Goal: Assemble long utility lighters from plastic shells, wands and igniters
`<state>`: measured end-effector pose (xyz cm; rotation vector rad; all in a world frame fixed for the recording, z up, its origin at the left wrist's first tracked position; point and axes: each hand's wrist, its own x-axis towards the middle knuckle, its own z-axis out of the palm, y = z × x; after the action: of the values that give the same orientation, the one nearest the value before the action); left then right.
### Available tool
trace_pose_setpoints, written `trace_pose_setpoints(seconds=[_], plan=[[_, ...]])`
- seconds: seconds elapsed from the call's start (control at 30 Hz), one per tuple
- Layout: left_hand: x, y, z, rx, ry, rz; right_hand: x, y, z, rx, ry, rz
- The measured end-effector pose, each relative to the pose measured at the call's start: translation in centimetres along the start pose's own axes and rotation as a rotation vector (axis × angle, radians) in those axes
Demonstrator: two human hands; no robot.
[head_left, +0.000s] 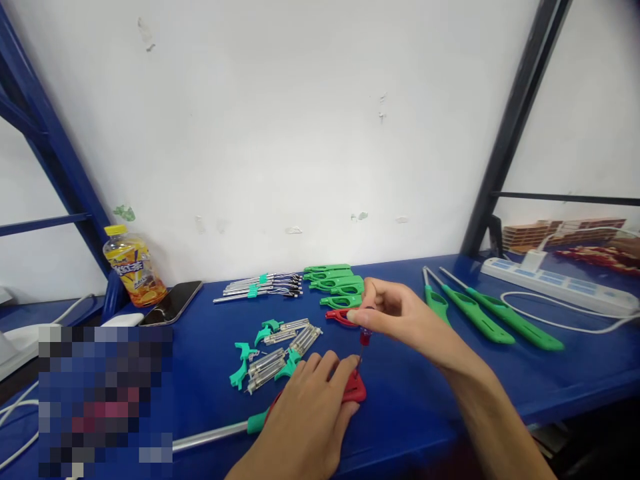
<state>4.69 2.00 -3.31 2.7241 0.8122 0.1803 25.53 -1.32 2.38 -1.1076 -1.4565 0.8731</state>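
My left hand point(313, 407) is closed over a red lighter body point(356, 387) at the front of the blue table. A metal tube point(210, 437) with a green collar point(257, 422) extends left from under that hand. My right hand point(395, 308) pinches a small screwdriver point(365, 339) held upright, its tip touching the red body near my left fingertips. Behind the hands lie several green handle shells point(340, 290) and a red one point(337, 316). Green triggers point(240, 375) and clear fuel tubes point(270, 370) are spread left of centre.
Metal rods with wires point(260, 287) lie near the wall. Several green lighters point(475, 313) rest at the right, beside a white power strip point(560, 283) with its cable. A phone point(175, 302) and a yellow-capped bottle point(134, 267) stand at the left. Part of the lower left is pixelated.
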Motion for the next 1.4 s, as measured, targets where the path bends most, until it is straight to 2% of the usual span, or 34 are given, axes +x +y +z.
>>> trace_pose_setpoints(seconds=[0.07,0.2,0.3,0.37,0.53,0.63,0.7,0.87,0.97,1.07,1.27,1.4], plan=[[0.1,-0.2,0.2,0.009,0.0,-0.007,0.1,0.0,0.1,0.026,-0.019,-0.032],[0.2,-0.5,0.5,0.013,0.001,-0.005,0.0,0.2,-0.6,0.004,-0.167,-0.097],[0.1,-0.5,0.7,-0.002,0.024,0.006,-0.2,0.4,-1.1,0.021,-0.249,-0.078],[0.0,-0.5,0.7,-0.013,0.048,0.015,-0.1,0.4,-1.2,0.021,-0.228,-0.061],[0.0,-0.3,0.3,-0.007,0.037,0.015,0.3,0.4,-0.3,0.013,-0.062,0.008],[0.1,-0.3,0.3,-0.004,0.049,0.034,0.3,0.6,0.1,0.019,-0.019,0.017],[0.2,-0.4,0.5,-0.005,0.057,0.04,0.1,0.6,0.2,0.031,-0.045,0.003],[0.2,-0.5,0.7,0.001,0.048,0.038,-0.3,0.5,-0.5,0.052,-0.227,-0.066],[0.2,-0.5,0.7,0.007,0.045,0.039,-0.3,0.5,-0.9,0.054,-0.279,-0.064],[0.1,-0.5,0.7,0.009,0.044,0.03,-0.2,0.5,-0.8,0.061,-0.265,-0.045],[0.2,-0.3,0.5,0.031,0.041,0.012,0.1,0.2,-0.3,0.09,-0.107,0.009],[0.2,-0.3,0.5,0.036,0.047,0.016,-0.1,0.6,-0.9,0.181,-0.217,0.011]])
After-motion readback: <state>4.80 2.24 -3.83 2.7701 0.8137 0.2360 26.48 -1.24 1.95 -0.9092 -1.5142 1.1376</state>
